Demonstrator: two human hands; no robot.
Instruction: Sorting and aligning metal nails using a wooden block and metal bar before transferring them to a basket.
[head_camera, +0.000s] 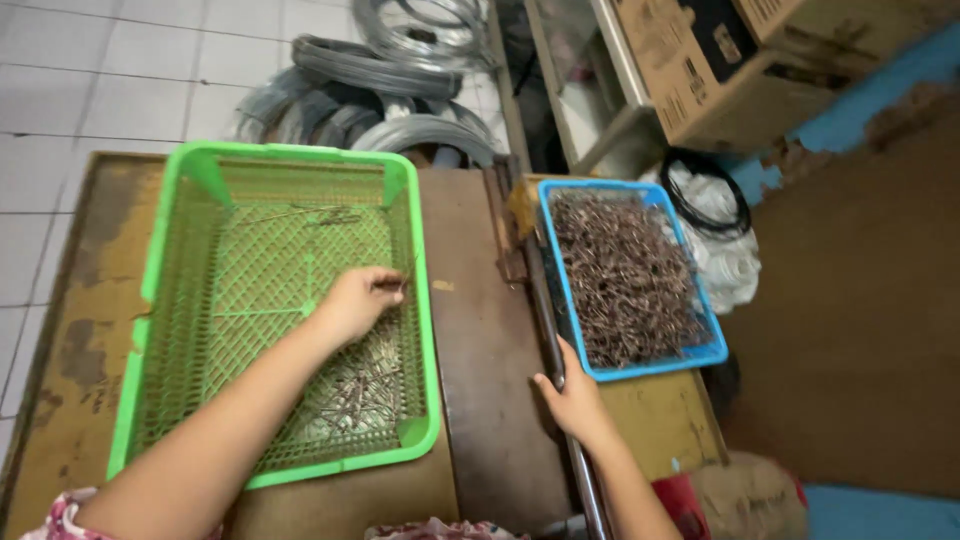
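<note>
My left hand (357, 301) reaches into a green mesh basket (185, 180) and pinches a small bent metal wire piece (402, 279) near its right wall. A few more wire pieces (362, 390) lie on the basket's floor under my forearm, and others (305, 214) lie at its far end. My right hand (573, 395) rests on a long metal bar (545, 310) beside a blue tray (692, 355) heaped with brown wire pieces (622, 275).
Both containers sit on a worn brown and yellow workbench (480, 330). Coils of grey wire (380, 95) lie on the white tiled floor behind it. Cardboard boxes (700, 60) and a black cable coil (705, 190) are at the upper right.
</note>
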